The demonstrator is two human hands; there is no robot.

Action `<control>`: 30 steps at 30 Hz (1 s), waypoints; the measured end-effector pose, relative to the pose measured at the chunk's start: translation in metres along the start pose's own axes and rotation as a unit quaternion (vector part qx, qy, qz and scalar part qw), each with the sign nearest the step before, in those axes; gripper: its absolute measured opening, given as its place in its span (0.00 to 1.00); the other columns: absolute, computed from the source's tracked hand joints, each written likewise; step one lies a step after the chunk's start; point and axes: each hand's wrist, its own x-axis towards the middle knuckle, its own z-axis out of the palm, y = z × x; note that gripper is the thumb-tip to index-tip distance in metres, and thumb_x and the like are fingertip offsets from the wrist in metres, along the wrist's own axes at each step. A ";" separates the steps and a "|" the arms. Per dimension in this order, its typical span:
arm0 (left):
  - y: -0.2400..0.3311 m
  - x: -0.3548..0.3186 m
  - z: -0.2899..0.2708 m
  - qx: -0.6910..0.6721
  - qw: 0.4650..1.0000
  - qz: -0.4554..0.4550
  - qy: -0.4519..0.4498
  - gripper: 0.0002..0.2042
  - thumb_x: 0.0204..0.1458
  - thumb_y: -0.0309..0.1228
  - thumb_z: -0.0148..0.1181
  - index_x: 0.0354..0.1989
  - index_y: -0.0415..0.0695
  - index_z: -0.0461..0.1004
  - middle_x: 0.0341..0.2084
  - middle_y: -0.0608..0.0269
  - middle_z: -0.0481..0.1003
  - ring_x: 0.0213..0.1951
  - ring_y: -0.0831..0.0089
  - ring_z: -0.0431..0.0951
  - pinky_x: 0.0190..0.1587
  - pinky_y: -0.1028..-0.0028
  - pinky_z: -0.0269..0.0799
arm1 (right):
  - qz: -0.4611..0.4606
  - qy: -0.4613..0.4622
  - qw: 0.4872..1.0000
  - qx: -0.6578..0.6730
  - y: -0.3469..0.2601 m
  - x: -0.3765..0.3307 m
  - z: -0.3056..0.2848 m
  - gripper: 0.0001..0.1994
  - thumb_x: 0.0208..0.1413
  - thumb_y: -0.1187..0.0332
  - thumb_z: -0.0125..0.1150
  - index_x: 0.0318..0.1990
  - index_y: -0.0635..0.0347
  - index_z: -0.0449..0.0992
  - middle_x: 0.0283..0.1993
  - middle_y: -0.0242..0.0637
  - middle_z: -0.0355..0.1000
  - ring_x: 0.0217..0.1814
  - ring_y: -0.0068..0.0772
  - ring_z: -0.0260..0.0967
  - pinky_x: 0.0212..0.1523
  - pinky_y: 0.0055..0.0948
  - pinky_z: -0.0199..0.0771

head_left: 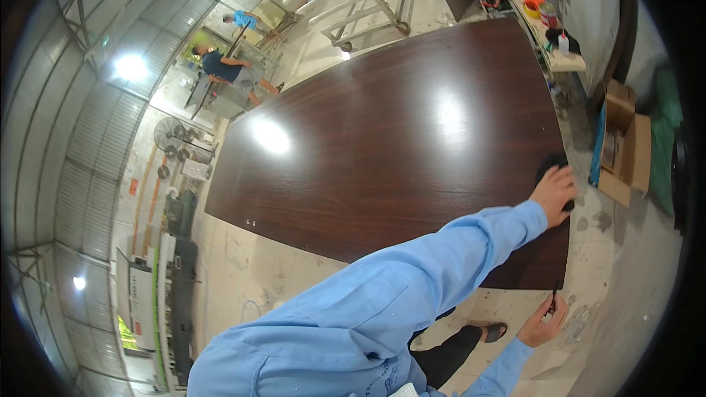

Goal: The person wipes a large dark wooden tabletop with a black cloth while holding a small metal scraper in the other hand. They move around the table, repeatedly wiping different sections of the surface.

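A large dark brown wood-grain board (pixel 353 147) fills the middle of the view, its surface shiny under the lights. My left arm, in a light blue sleeve, stretches across it to the right edge. There my left hand (pixel 553 192) is closed over a black object (pixel 548 166) that I cannot make out, mostly covered by the fingers. Lower down, at the near right corner of the board, my right hand (pixel 543 323) pinches a thin dark pen-like tool (pixel 554 300). Its tip is by the corner; whether it touches the board cannot be told.
Beyond the right edge stand an open cardboard box (pixel 624 148) and a bench (pixel 565 61) with tape and bottles. A pale wheeled rack (pixel 368 4) stands at the far side. Two people (pixel 224 68) work at the far left, near a standing fan (pixel 169 132) and machinery (pixel 176 301).
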 end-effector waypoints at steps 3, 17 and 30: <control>0.018 -0.059 -0.013 0.007 1.000 0.008 -0.016 0.29 0.41 0.32 0.75 0.55 0.44 0.74 0.67 0.45 0.63 0.73 0.44 0.57 0.72 0.42 0.53 | 0.099 0.091 0.990 0.035 0.025 -0.016 -0.007 0.09 0.66 0.72 0.64 0.47 0.71 0.79 0.46 0.44 0.77 0.46 0.35 0.76 0.45 0.31 0.79; 0.087 -0.077 0.058 0.005 0.961 0.250 -0.121 0.09 0.44 0.35 0.68 0.35 0.52 0.82 0.44 0.62 0.78 0.62 0.55 0.69 0.70 0.45 0.52 | 0.354 0.131 0.897 0.228 0.026 -0.064 -0.050 0.18 0.66 0.62 0.67 0.54 0.68 0.75 0.50 0.42 0.78 0.48 0.34 0.77 0.45 0.31 0.80; 0.080 -0.078 0.034 0.041 0.937 0.305 -0.168 0.20 0.41 0.31 0.71 0.46 0.47 0.76 0.46 0.62 0.75 0.61 0.58 0.70 0.70 0.51 0.56 | 0.443 0.146 0.838 0.281 0.054 -0.133 -0.084 0.14 0.66 0.64 0.67 0.53 0.60 0.76 0.45 0.33 0.77 0.44 0.25 0.74 0.40 0.28 0.74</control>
